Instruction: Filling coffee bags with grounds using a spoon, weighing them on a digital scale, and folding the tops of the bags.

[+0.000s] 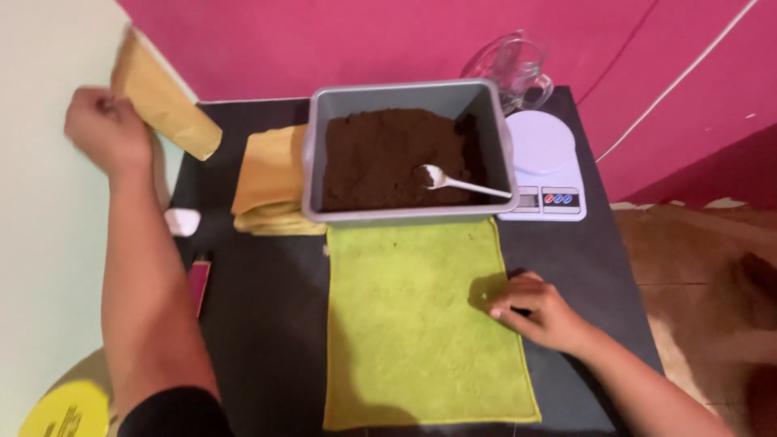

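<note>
My left hand (109, 128) is raised at the far left, closed on a tan paper bag (166, 95) that hangs tilted over the table's left edge. My right hand (538, 310) rests on the right edge of a yellow-green cloth (413, 324) spread on the dark table (267, 324), fingers curled with a small dark thing partly hidden under them. Behind the cloth stands a grey metal tray (405, 212) filled with dark brown powder (380, 154), with a white spoon (453, 182) lying in it.
A stack of tan paper bags (271, 174) lies left of the tray. A white kitchen scale (544, 166) and a clear glass jug (510, 65) stand at the right rear. A small white object (183, 220) and a pink lighter (199, 283) lie near the left edge. A yellow lid (65, 411) sits lower left.
</note>
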